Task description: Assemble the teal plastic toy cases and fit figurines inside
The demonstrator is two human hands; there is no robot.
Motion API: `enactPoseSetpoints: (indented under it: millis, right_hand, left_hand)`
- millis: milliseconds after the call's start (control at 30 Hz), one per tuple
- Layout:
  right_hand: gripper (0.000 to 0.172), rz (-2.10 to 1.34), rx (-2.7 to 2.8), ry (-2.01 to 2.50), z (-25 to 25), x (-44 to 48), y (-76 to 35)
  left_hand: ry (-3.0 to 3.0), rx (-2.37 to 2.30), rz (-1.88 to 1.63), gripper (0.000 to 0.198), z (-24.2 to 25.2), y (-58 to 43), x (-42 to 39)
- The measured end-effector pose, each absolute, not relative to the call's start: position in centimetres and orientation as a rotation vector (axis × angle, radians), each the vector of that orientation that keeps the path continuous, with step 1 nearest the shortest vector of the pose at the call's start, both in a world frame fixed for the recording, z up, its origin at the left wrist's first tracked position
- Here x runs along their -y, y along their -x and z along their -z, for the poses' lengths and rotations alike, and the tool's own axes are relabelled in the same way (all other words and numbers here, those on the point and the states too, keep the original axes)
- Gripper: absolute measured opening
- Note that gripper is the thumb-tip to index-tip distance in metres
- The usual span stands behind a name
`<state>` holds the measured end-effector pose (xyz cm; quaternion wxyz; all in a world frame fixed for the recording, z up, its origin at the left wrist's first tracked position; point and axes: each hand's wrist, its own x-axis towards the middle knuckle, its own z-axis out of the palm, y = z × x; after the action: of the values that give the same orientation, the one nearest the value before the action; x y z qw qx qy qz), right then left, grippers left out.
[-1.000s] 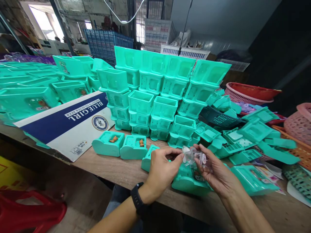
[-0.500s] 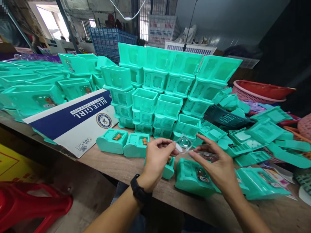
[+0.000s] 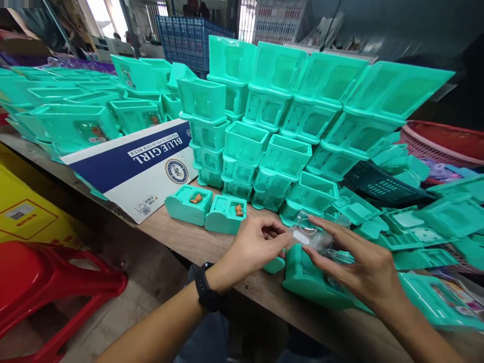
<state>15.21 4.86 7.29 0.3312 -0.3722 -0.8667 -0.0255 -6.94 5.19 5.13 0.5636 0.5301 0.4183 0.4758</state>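
Observation:
My left hand [image 3: 251, 249], with a black watch on the wrist, pinches the left edge of a small clear plastic cover [image 3: 301, 236] with a white oval patch. On the cover's other side, my right hand [image 3: 365, 264] grips it between thumb and fingers; further clear plastic lies within that grip, though how many pieces I cannot tell. Just below the hands stands a green plastic housing [image 3: 306, 275], partly hidden by the right hand. Left of them, two green housings [image 3: 185, 210] rest on the wooden table [image 3: 162, 233], each with a small brown figure in its recess.
Stacked green bins [image 3: 268, 156] rise behind the hands. A white and blue carton panel [image 3: 132, 174] leans at the left, with more green bins behind it. Loose green parts [image 3: 416, 227] and a dark basket [image 3: 381, 179] lie to the right. A red stool [image 3: 49, 287] stands lower left.
The right hand has closed in on the clear cover and now grips its right side, beside the left hand's pinch. The view has shifted, so things appear further right or higher.

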Motion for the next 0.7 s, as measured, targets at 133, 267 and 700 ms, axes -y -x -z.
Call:
enactPoseSetpoints:
  millis: [133,267,700]
  right_hand:
    - [0.037,-0.211,2.369,1.148,-8.3,-5.8,-16.4]
    - [0.031,-0.492,2.585,1.199,-9.8,-7.1,-15.8]
    - [0.018,-0.794,2.788,1.111,-9.8,-10.3,-14.0]
  left_hand:
    - [-1.97,-1.037,-1.105,0.021,-4.4,8.7,-5.7]
    - [-2.39,-1.024,-0.695,0.098,-4.4,9.3,-6.4]
    - [-2.369,-1.19,-0.521,0.064,-3.9,7.7,-6.4]
